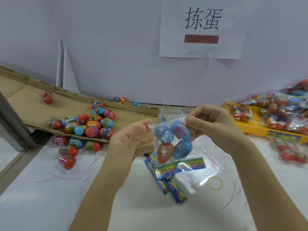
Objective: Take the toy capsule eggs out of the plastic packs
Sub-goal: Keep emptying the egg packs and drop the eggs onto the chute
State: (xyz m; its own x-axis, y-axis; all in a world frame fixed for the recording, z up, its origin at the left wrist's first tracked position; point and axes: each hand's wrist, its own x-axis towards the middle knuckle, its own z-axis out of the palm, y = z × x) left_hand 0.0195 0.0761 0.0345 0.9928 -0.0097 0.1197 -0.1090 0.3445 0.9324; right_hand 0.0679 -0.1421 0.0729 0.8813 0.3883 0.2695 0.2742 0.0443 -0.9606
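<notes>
Subject item: a clear plastic pack [173,140] holding four toy capsule eggs, three blue and one red-orange, two above two. It hangs between both hands over the middle of the white worktop [50,197].

Left hand [133,137]: fingers curled, thumb and fingertips pinching the pack's upper left corner.

Right hand [213,125]: fingers curled, pinching the pack's upper right edge. The plastic is pulled taut between the two grips. Whether the pack mouth is open cannot be told.

Left side of worktop: a flattened brown cardboard sheet [25,87] sloping up toward the far left corner. A cluster of loose red, blue and pink capsule eggs [90,124] lies on its near part, and several have spilled past its near edge onto the white surface. A single red egg [46,97] sits apart, higher up the cardboard.

Right edge: a yellow perforated plastic tray [250,127] heaped with filled clear packs [286,110], more of which lie beside it.

Near centre, below the held pack: colourful printed card strips [181,165], empty clear bags [200,174] and a yellow rubber band [215,183], all flat on the worktop.

Rear wall: a white paper sign [201,27] with two printed characters.
</notes>
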